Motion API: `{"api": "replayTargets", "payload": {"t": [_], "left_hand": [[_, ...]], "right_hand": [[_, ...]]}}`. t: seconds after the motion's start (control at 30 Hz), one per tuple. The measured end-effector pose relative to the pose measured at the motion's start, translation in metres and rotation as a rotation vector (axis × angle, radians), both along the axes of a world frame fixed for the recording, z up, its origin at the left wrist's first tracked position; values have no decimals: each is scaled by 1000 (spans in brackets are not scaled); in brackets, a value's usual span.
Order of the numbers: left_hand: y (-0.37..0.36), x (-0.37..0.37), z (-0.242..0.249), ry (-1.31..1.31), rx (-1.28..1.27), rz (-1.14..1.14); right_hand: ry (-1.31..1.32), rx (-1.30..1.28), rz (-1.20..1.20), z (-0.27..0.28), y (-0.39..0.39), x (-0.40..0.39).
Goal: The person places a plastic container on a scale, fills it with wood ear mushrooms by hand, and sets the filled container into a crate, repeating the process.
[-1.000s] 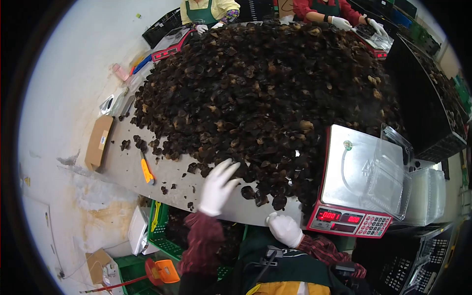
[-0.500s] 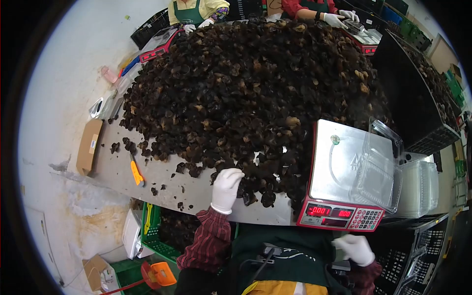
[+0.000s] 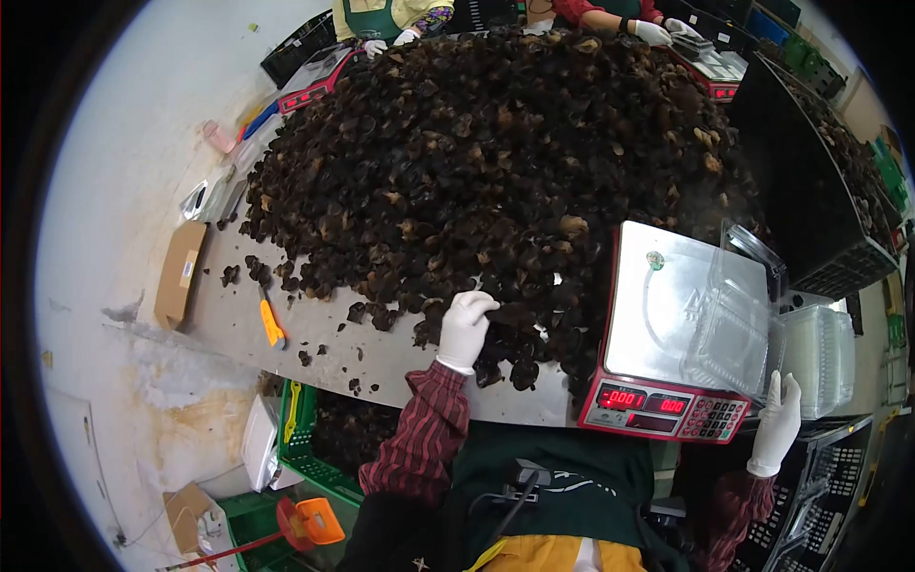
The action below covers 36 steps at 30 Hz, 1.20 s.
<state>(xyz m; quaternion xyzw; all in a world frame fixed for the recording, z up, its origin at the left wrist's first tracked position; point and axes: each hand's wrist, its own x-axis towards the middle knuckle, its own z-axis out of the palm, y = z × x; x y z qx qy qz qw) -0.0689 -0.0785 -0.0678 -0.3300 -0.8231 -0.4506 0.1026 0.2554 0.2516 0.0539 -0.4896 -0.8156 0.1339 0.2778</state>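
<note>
While an orange knife (image 3: 272,329) is lying on the metal table (image 3: 224,310), dark, curled pieces (image 3: 496,172) are sprawling rightward in a broad heap. Looking light, leathery, perhaps brittle at the edges; calling for a loose scoop from beneath, no squeezing. Left hand (image 3: 464,331) is hovering over or meeting the heap's near edge, fingers bending partway inward; cannot tell whether they are gripping a piece. Farther right, a clear plastic box (image 3: 729,334) is sitting askew on the scale (image 3: 643,324). Probably light, slick, thin-walled, easily dented; rim is offering the best hold. Right hand (image 3: 778,429) is pointing up beside its near corner, fingers fairly straight, slightly parting; contact unclear, no grip showing.
</note>
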Motion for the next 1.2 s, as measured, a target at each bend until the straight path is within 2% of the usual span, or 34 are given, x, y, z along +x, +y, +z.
{"api": "replayTargets", "payload": {"t": [0.03,0.17,0.23,0.33,0.37,0.4,0.47,0.5,0.53,0.57,0.6,0.67,0.73,0.83,0.93,1.07,1.13,1.2], "left_hand": [[-4,-3,2,-57,87,45],[-32,-2,41,-45,150,151],[-46,4,42,-3,35,173],[-53,28,33,24,-168,92],[-51,35,28,49,-204,75],[-47,42,22,75,-240,57],[-40,55,18,73,-306,39],[-33,61,26,75,-370,34],[-27,66,30,78,-434,31],[-26,66,16,99,-539,25],[-24,68,14,178,-560,52],[-35,55,-14,241,-463,88],[-42,44,-14,300,-416,97],[-49,35,-19,213,-350,60],[-44,29,-9,-95,-56,133],[-40,14,-20,-175,246,245],[-31,13,-5,-677,590,239],[-10,15,30,-775,654,169]], "right_hand": [[-46,102,42,-7,7,4],[-81,153,81,-13,19,6],[-47,-213,-43,12,4,-10],[26,-224,-38,8,10,-9],[21,-120,-28,-5,21,-2],[24,-120,-28,-17,32,7],[-93,131,32,-31,48,18],[-93,132,33,-24,43,13],[-43,11,6,-13,35,6],[9,-109,-20,-5,30,2],[11,-105,-17,-4,34,3],[-51,-277,-18,-5,45,11],[28,-269,25,-9,44,10],[190,-546,53,-8,39,1],[273,-585,31,-11,33,-6],[415,-667,50,-6,1,-24],[567,-723,87,-9,-17,-31],[591,-722,81,-11,-34,-42]]}}
